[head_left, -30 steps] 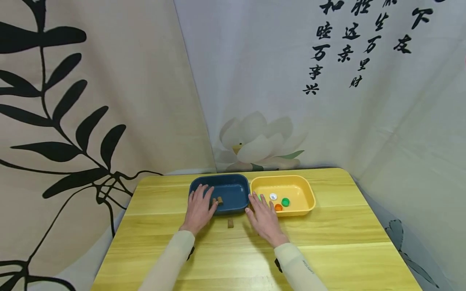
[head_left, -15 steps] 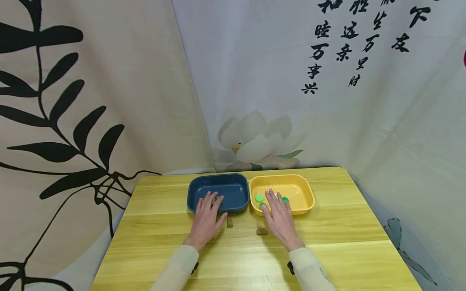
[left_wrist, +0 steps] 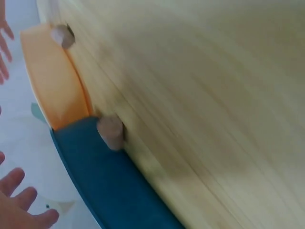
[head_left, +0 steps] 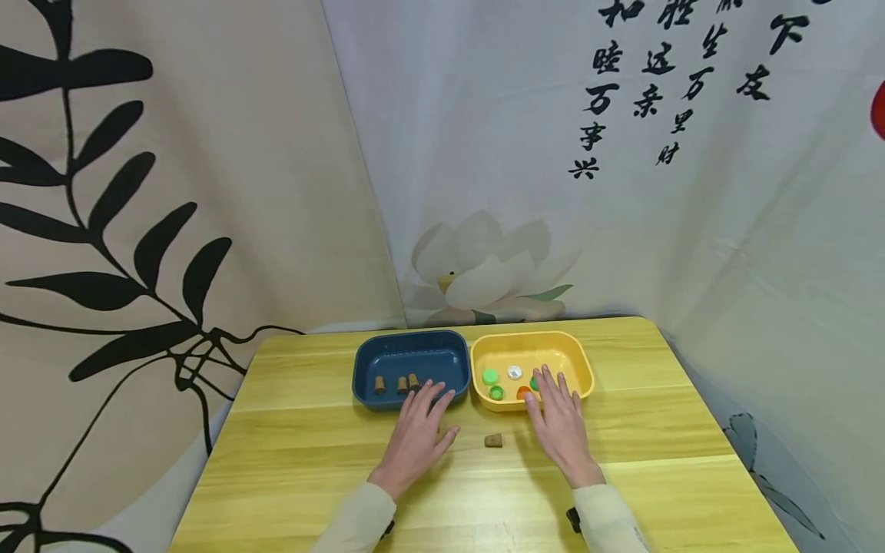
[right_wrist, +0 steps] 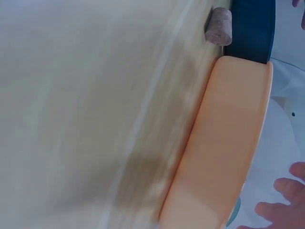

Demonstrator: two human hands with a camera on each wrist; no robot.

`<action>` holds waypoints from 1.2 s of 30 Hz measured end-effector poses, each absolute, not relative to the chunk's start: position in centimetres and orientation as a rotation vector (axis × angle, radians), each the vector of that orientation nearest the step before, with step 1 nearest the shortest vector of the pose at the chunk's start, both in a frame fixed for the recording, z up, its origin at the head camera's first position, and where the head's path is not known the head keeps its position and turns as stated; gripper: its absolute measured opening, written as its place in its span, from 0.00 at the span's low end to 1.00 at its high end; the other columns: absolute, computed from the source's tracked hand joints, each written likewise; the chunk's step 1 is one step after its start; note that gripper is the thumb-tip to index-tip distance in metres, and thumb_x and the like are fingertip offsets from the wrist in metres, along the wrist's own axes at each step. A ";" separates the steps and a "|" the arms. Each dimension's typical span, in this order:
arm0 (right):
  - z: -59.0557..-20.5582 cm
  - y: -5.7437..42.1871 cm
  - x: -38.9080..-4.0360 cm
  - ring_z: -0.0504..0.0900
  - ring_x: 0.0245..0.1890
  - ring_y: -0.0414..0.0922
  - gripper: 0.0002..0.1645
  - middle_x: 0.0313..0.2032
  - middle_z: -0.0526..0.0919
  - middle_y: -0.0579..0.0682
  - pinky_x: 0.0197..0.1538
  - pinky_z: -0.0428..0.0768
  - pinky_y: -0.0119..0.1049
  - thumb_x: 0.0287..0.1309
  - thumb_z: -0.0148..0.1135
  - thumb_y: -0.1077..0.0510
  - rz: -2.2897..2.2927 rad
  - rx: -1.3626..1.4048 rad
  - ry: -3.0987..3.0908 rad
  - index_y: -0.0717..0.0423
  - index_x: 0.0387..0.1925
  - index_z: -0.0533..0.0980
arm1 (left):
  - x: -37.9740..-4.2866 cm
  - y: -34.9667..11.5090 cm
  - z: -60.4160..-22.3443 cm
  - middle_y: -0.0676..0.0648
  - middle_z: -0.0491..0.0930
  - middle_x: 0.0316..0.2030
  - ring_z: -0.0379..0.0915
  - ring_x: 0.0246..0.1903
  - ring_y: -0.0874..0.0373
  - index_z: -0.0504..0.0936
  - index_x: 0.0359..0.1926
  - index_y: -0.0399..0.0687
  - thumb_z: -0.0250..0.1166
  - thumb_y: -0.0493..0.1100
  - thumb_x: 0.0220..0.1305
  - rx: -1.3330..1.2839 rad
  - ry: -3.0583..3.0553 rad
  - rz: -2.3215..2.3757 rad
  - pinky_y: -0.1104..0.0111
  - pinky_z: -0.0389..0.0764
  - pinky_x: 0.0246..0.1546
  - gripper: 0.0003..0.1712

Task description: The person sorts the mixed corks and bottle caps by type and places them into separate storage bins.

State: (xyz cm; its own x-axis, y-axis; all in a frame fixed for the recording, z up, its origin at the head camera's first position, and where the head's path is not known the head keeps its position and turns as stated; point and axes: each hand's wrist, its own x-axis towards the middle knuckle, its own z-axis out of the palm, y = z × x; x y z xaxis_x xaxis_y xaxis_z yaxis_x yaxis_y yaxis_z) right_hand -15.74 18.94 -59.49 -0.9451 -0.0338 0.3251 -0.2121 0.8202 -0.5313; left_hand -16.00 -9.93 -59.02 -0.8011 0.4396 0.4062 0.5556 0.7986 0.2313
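Note:
My left hand (head_left: 417, 445) hovers at the front edge of a dark blue tray (head_left: 411, 338), fingers spread and holding nothing. In that tray, 3 corks (head_left: 379, 385) stand out to the left of the fingertips. My right hand (head_left: 563, 428) reaches over the front of a yellow tray (head_left: 588, 376), fingers extended and nothing gripped. Several bottle caps lie inside it: a white cap (head_left: 515, 372), an orange cap (head_left: 523, 392) and green caps (head_left: 490, 376), one partly covered by the fingers. A cork (head_left: 493, 441) lies on the table between the hands; another cork (left_wrist: 110, 132) shows in the left wrist view.
Both trays sit side by side near the far edge of the wooden table (head_left: 484, 507). A printed cloth backdrop (head_left: 332, 230) hangs right behind that edge.
Both hands have moved to the right and back towards the person. Corks in the blue tray and the cork on the table, hidden before, now show.

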 end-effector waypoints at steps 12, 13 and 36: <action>-60.3 20.3 -14.6 0.52 0.78 0.67 0.35 0.78 0.58 0.59 0.71 0.49 0.75 0.82 0.42 0.42 0.808 0.116 -2.721 0.57 0.78 0.62 | -14.8 -6.7 -60.0 0.44 0.67 0.74 0.65 0.72 0.45 0.70 0.74 0.51 0.68 0.62 0.68 -1.021 -2.673 -0.331 0.41 0.67 0.69 0.40; -60.3 20.4 -14.6 0.52 0.78 0.68 0.36 0.78 0.58 0.59 0.71 0.49 0.75 0.82 0.41 0.42 0.796 0.107 -2.729 0.57 0.78 0.61 | -14.7 -6.4 -60.1 0.45 0.67 0.74 0.65 0.72 0.45 0.69 0.74 0.51 0.67 0.63 0.68 -1.043 -2.678 -0.305 0.41 0.67 0.69 0.40; -61.4 21.5 -14.5 0.51 0.77 0.69 0.38 0.79 0.56 0.62 0.70 0.48 0.77 0.81 0.41 0.40 0.757 0.049 -2.790 0.58 0.78 0.60 | -16.1 -3.4 -60.9 0.53 0.60 0.78 0.59 0.75 0.47 0.62 0.80 0.59 0.61 0.65 0.72 -1.479 -2.809 0.092 0.40 0.66 0.69 0.42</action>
